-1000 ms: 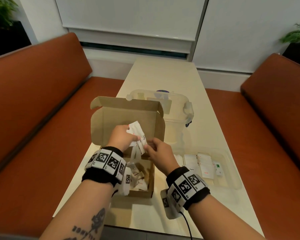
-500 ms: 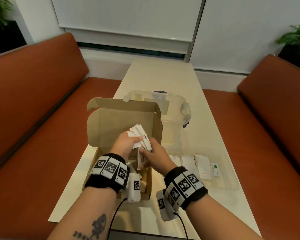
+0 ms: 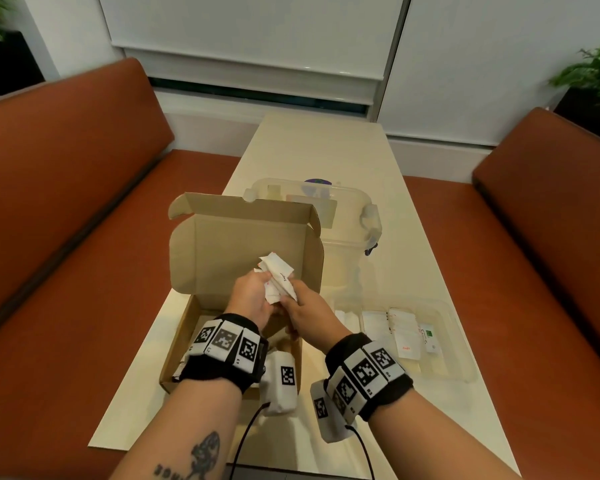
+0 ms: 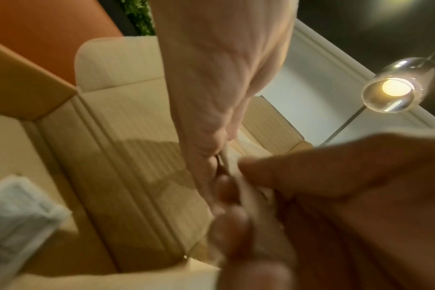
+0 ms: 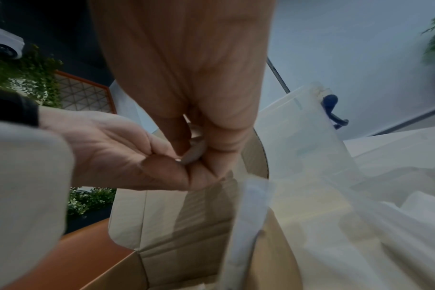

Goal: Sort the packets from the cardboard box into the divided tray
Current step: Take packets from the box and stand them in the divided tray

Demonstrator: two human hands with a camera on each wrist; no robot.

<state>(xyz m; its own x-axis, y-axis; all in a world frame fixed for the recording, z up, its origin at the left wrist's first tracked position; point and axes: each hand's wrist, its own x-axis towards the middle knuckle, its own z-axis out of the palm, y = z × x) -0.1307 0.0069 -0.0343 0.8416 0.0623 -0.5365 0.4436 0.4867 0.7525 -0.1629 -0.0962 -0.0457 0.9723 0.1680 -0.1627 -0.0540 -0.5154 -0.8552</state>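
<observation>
Holding a bunch of white packets [image 3: 277, 278] above the open cardboard box [image 3: 201, 317], the left hand [image 3: 250, 297] has its fingers curled round them, while the right hand [image 3: 307, 311] pinches the bunch's lower edge. The box sits at the table's [image 3: 312, 150] near left corner; the clear divided tray [image 3: 440, 310], with sorted packets inside, lies just beside it by the right edge. A clear lidded container [image 3: 368, 220] stands behind the box.

The left wrist view is blurred: fingers [image 4: 273, 174] close on pale packets against the box's raised lid [image 4: 127, 117].

The right wrist view shows both hands meeting, fingertips [image 5: 176, 145] pinched together on a packet before the lid.
</observation>
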